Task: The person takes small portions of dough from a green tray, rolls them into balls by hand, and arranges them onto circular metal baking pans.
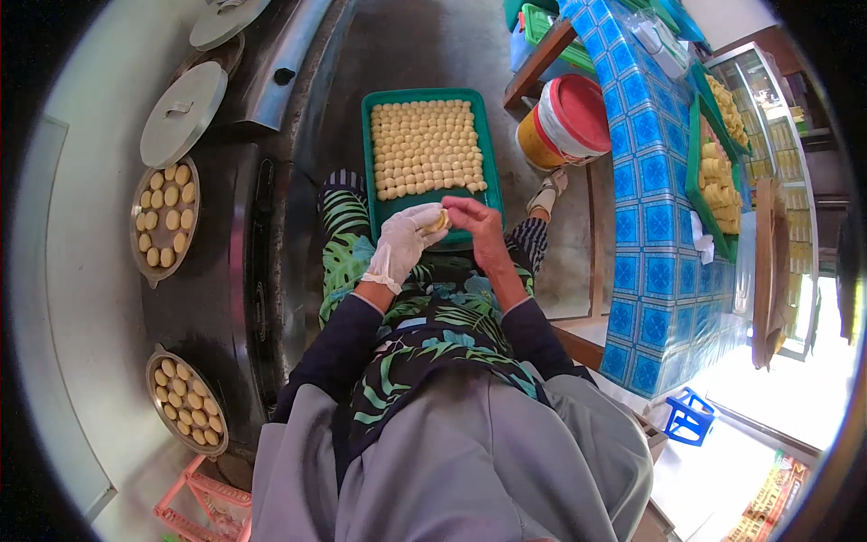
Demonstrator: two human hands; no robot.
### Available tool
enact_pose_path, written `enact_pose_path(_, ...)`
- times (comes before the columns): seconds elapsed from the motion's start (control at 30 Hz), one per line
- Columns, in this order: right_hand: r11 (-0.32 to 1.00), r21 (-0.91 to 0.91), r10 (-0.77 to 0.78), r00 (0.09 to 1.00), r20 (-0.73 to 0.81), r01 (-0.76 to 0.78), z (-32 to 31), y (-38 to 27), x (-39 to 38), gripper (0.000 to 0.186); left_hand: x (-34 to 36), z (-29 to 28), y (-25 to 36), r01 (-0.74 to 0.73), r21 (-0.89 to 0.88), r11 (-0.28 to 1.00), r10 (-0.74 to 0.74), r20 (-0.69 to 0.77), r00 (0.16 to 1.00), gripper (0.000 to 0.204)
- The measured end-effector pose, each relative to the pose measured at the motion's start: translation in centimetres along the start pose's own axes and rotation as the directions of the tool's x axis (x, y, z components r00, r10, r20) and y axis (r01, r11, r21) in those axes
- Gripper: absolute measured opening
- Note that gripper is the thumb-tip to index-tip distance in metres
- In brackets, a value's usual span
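My left hand (408,238), in a whitish glove, is closed around a small pale yellow dough ball (442,220) in front of my lap. My bare right hand (479,226) reaches in from the other side, fingers stretched out and partly bent by the dough ball; whether they touch it is hard to tell. Just beyond both hands lies a green tray (368,144) with tight rows of similar dough balls (426,144). Its near end shows bare green surface, partly covered by my hands.
Two round pans (137,237) of dough rounds sit on a dark stove (203,298) at left, metal lids (184,113) farther back. A red-lidded bucket (578,113) stands right of the tray. Beside it, a blue-clothed table (650,217) bears green trays (697,172) of yellow pieces.
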State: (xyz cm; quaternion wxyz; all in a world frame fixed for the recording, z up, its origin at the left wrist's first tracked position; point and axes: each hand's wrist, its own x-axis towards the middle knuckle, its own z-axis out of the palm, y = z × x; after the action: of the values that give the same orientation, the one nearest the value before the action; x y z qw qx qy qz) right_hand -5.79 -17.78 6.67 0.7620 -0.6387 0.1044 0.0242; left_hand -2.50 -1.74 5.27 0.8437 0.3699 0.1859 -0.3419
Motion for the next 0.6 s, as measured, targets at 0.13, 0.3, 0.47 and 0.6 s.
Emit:
enact_pose_path(0.13,0.999,0.027,0.03,1.0,-0.003,-0.03,-0.2,1.4,-0.1,0.02,0.3,0.0,-0.6,-0.084,0.044,0.996,0.083,0.012,0.996,0.025)
enact_pose_path(0.3,0.958,-0.266,-0.117,0.993,-0.03,0.105,-0.9,1.1,0.2,0.017,-1.5,0.8,0.8,-0.011,0.163,0.987,0.003,0.045,0.999,0.028)
enact_pose_path(0.47,0.954,-0.265,-0.16,0.986,-0.05,0.142,0.0,0.4,-0.7,0.014,-2.1,0.7,0.9,-0.079,0.267,0.96,0.076,0.022,0.997,0.03)
enact_pose_path(0.6,0.688,-0.6,-0.448,0.889,0.09,0.408,0.8,-1.5,-1.8,0.012,-2.4,1.4,0.6,-0.158,0.236,0.959,0.162,0.001,0.987,0.027)
